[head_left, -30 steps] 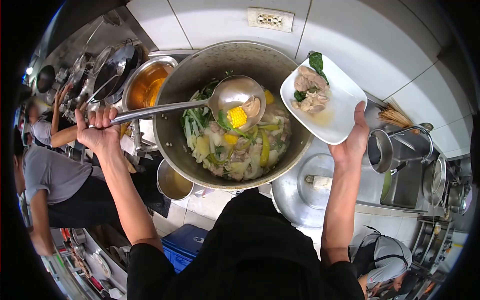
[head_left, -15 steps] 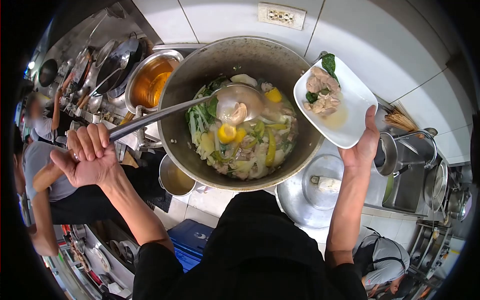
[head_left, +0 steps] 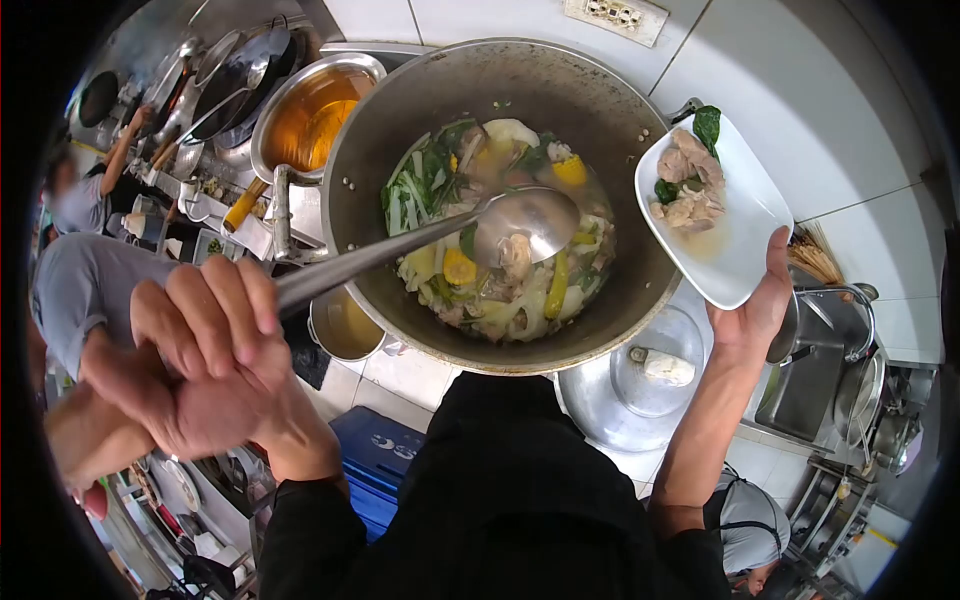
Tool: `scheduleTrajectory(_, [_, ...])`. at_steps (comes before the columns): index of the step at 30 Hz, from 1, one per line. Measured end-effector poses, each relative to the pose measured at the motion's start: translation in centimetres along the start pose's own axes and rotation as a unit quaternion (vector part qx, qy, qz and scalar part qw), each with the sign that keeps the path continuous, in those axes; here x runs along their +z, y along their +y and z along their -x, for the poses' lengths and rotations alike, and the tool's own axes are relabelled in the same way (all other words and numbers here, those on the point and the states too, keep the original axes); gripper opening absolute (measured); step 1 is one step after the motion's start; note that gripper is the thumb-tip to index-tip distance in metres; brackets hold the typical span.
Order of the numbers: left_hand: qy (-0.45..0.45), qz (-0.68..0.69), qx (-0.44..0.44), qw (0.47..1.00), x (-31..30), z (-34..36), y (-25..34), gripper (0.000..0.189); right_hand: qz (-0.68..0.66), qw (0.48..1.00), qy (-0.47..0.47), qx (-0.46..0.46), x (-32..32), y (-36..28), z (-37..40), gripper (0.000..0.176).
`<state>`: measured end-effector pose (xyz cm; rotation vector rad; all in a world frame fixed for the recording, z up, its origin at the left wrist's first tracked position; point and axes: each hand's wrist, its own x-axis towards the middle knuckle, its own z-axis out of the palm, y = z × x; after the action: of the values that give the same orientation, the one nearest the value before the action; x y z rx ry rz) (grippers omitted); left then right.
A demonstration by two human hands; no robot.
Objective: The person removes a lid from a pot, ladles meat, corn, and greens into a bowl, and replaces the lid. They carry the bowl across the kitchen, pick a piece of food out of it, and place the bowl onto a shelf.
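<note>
My left hand (head_left: 215, 350) is closed around the end of a long metal ladle (head_left: 390, 247). The ladle's bowl hangs over the soup in a large, deep pot (head_left: 350, 130), with a pale piece of meat (head_left: 516, 256) in it. In the soup I see leafy greens (head_left: 412, 198), corn pieces (head_left: 460, 267), a long green pepper (head_left: 557, 285) and meat. My right hand (head_left: 750, 310) grips the lower edge of a white rectangular dish (head_left: 745, 235) beside the pot's right rim. Chunks of cooked meat (head_left: 690, 180), a green leaf (head_left: 706, 128) and a little broth lie on the dish.
A metal bowl of amber liquid (head_left: 325, 125) stands left of the pot. Below are a smaller pot (head_left: 345, 325) and a large lid (head_left: 635, 385). A sink (head_left: 810, 390) is at right. A co-worker's arm (head_left: 95, 445) passes close behind my left hand.
My left hand has come closer to the camera, and the ladle's bowl has shifted right and down over the soup. The dish stays in my right hand; the whole view has shifted slightly.
</note>
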<state>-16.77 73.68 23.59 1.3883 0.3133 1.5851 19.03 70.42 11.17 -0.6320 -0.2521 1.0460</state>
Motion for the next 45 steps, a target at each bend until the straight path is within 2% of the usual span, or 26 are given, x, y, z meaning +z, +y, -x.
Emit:
scheduleTrajectory(6, [0.024, -0.019, 0.007, 1.000, 2.4, 0.6, 1.5, 0.046, -0.037, 0.998, -0.042, 0.022, -0.4, -0.1, 0.1, 0.042])
scheduleTrajectory(9, [0.053, -0.014, 0.011, 0.998, 2.9, 0.7, 2.3, 0.045, -0.023, 1.000, -0.013, 0.015, -0.4, -0.1, 0.0, 0.042])
scheduleTrajectory(12, [0.048, -0.014, 0.013, 0.999, 3.3, 1.1, 2.6, 0.044, -0.030, 0.999, -0.039, 0.021, -0.6, -0.1, 0.0, 0.043])
scheduleTrajectory(18, [0.044, -0.006, 0.053, 0.998, 2.9, 1.6, 3.4, 0.041, 0.005, 1.000, -0.003, 0.017, 0.5, -0.1, 0.5, 0.046])
scheduleTrajectory(23, [0.038, -0.010, 0.041, 0.998, 0.4, 1.9, 3.7, 0.039, 0.041, 0.999, 0.036, 0.003, 0.6, -0.2, 0.7, 0.045])
scheduleTrajectory(27, [0.037, -0.002, 0.033, 0.999, -1.0, 1.7, 2.6, 0.040, -0.014, 1.000, 0.007, 0.019, 0.8, -0.2, 0.8, 0.042])
scheduleTrajectory(33, [0.069, 0.004, 0.045, 0.997, -2.1, 1.2, 1.1, 0.044, -0.007, 0.999, -0.025, 0.022, 0.5, -0.4, 0.7, 0.037])
scheduleTrajectory(37, [0.077, -0.028, 0.075, 0.994, -2.4, 0.1, -0.9, 0.046, 0.048, 0.999, -0.006, 0.004, 0.5, -0.9, 0.8, 0.038])
scheduleTrajectory(41, [-0.032, -0.070, 0.085, 0.993, -1.9, -1.3, -3.9, 0.052, 0.043, 0.999, 0.006, -0.003, 0.5, -1.7, -0.2, 0.041])
scheduleTrajectory(42, [-0.095, -0.069, 0.084, 0.990, -2.2, -1.9, -4.5, 0.054, 0.045, 0.999, 0.012, -0.006, 0.5, -1.8, -0.7, 0.042])
scheduleTrajectory(45, [-0.131, -0.054, 0.083, 0.986, -0.6, -2.7, -6.7, 0.054, 0.027, 1.000, -0.009, -0.003, 0.4, -2.0, -2.3, 0.044])
